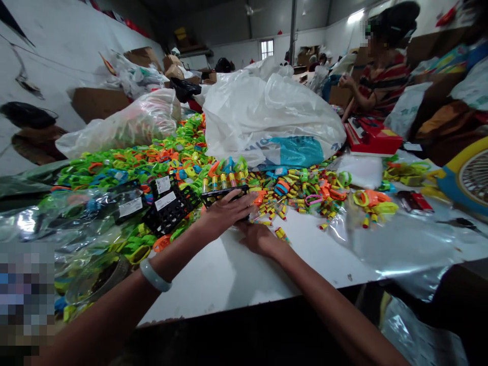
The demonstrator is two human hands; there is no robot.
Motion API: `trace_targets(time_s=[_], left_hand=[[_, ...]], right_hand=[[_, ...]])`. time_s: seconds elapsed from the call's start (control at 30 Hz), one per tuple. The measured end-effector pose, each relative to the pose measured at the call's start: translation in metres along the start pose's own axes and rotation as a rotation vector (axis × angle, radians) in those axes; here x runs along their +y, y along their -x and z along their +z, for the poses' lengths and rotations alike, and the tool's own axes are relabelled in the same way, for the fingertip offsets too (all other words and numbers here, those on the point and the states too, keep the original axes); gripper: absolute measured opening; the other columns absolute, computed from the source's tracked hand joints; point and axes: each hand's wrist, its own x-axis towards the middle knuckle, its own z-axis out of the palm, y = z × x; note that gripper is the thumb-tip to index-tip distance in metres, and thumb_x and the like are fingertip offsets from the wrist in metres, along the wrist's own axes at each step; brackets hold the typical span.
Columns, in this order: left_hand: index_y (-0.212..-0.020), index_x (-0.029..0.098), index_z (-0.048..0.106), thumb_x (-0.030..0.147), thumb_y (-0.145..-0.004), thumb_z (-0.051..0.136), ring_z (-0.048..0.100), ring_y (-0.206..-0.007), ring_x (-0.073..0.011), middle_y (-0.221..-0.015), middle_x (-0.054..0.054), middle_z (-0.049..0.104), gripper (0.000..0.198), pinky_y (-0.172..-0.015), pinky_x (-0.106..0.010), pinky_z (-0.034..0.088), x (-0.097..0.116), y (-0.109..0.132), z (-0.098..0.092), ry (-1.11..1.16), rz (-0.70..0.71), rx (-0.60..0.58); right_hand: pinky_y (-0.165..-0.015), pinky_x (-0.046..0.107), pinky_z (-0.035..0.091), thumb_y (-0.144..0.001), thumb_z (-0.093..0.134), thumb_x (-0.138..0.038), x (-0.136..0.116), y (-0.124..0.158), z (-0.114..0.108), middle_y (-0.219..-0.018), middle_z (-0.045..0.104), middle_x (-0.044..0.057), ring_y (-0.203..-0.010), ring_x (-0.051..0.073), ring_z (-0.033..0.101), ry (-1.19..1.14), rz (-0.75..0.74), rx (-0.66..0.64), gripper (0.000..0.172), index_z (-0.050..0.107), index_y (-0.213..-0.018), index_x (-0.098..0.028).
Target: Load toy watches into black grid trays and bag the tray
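My left hand [233, 207], with a pale bangle on its wrist, lies across the near side of a black plastic tray [213, 196], fingers stretched along it and thumb hidden. Just below and to the right, my right hand [259, 238] grips the same tray from beneath, its fingertips partly covered. Several small yellow tubes with coloured ends [223, 181] stand in a row at the tray's far side. Behind them are toy pieces in green, orange and blue [229, 165]. More black perforated trays [165, 208] with white labels lie left of my hands.
Loose small tubes [281, 234] and bright plastic toys [133, 162] heap over the white table [244, 279]. A big white sack [263, 109] stands behind. Clear plastic bags lie left and right. A red box [375, 136] is at the back right, near a seated person [385, 76].
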Motion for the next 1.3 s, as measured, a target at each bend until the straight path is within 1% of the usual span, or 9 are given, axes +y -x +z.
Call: trace_targets(time_s=[0.2, 0.33, 0.43, 0.53, 0.67, 0.8, 0.93, 1.1, 1.3], left_hand=[[-0.140, 0.021, 0.038, 0.012, -0.089, 0.042, 0.027, -0.143, -0.0154, -0.155, -0.004, 0.028, 0.052, -0.114, -0.041, 0.031, 0.006, 0.000, 0.010, -0.008, -0.066, 0.015], [-0.140, 0.016, 0.038, 0.012, -0.090, 0.043, 0.027, -0.143, -0.0179, -0.154, -0.008, 0.032, 0.051, -0.117, -0.041, 0.029, 0.000, 0.002, -0.006, 0.089, -0.036, 0.072], [-0.132, 0.008, 0.047, 0.012, -0.090, 0.045, 0.040, -0.136, -0.0194, -0.142, -0.013, 0.050, 0.043, -0.115, -0.036, 0.032, 0.000, 0.018, -0.018, 0.170, -0.003, 0.170], [-0.117, 0.010, 0.060, 0.014, -0.089, 0.049, 0.056, -0.119, -0.0199, -0.120, -0.011, 0.067, 0.030, -0.109, -0.036, 0.039, 0.015, 0.041, -0.018, 0.151, -0.008, 0.216], [-0.111, 0.011, 0.062, 0.015, -0.088, 0.051, 0.060, -0.110, -0.0209, -0.112, -0.011, 0.069, 0.026, -0.102, -0.037, 0.041, 0.040, 0.060, -0.012, 0.078, -0.120, 0.201], [-0.099, 0.014, 0.064, 0.016, -0.087, 0.054, 0.061, -0.095, -0.0186, -0.097, -0.006, 0.071, 0.016, -0.090, -0.035, 0.042, 0.048, 0.065, -0.022, 0.035, -0.171, 0.278], [-0.098, 0.014, 0.062, 0.017, -0.086, 0.056, 0.060, -0.080, -0.0176, -0.088, -0.005, 0.069, 0.014, -0.081, -0.036, 0.042, 0.052, 0.069, -0.036, -0.006, -0.328, 0.237], [-0.099, 0.011, 0.060, 0.011, -0.086, 0.054, 0.058, -0.070, -0.0168, -0.075, -0.004, 0.066, 0.014, -0.075, -0.037, 0.043, 0.063, 0.090, -0.030, 0.085, -0.536, 0.238], [-0.093, 0.017, 0.059, 0.010, -0.090, 0.049, 0.058, -0.076, -0.0138, -0.081, -0.001, 0.066, 0.013, -0.085, -0.037, 0.043, 0.042, 0.121, -0.028, 0.387, -0.544, 0.252]], right_hand=[[-0.082, 0.026, 0.048, -0.091, 0.050, -0.015, -0.009, 0.001, -0.009, -0.118, 0.066, 0.006, -0.102, 0.019, 0.063, -0.078, -0.088, 0.100, 0.029, 0.063, -0.116, -0.021], [-0.074, 0.027, 0.048, -0.091, 0.044, -0.011, -0.006, 0.003, -0.017, -0.116, 0.066, 0.006, -0.091, 0.019, 0.064, 0.018, -0.050, 0.224, 0.034, 0.062, -0.117, -0.023], [-0.076, 0.028, 0.046, -0.094, 0.042, -0.011, 0.002, 0.006, -0.022, -0.107, 0.066, 0.009, -0.090, 0.019, 0.061, 0.124, -0.045, 0.356, 0.028, 0.065, -0.110, -0.019], [-0.076, 0.026, 0.044, -0.097, 0.044, -0.020, 0.007, 0.008, -0.022, -0.103, 0.064, 0.007, -0.091, 0.018, 0.058, 0.112, -0.092, 0.438, 0.021, 0.065, -0.100, -0.019], [-0.072, 0.025, 0.041, -0.097, 0.047, -0.021, 0.007, 0.009, -0.018, -0.095, 0.062, 0.004, -0.083, 0.016, 0.056, 0.076, -0.189, 0.446, 0.018, 0.065, -0.094, -0.020], [-0.073, 0.028, 0.038, -0.097, 0.048, -0.019, 0.004, 0.013, -0.025, -0.090, 0.063, 0.004, -0.081, 0.017, 0.055, 0.184, -0.264, 0.388, 0.016, 0.063, -0.092, -0.019], [-0.073, 0.029, 0.037, -0.098, 0.046, -0.023, 0.004, 0.017, -0.034, -0.098, 0.064, 0.005, -0.085, 0.018, 0.055, 0.189, -0.241, 0.398, 0.018, 0.062, -0.093, -0.021], [-0.072, 0.028, 0.036, -0.097, 0.047, -0.022, 0.006, 0.020, -0.035, -0.088, 0.060, 0.003, -0.080, 0.017, 0.052, 0.132, -0.156, 0.488, 0.020, 0.063, -0.084, -0.021], [-0.072, 0.029, 0.037, -0.098, 0.045, -0.023, 0.011, 0.023, -0.050, -0.085, 0.060, 0.003, -0.078, 0.017, 0.052, 0.167, -0.317, 0.415, 0.022, 0.063, -0.084, -0.020]])
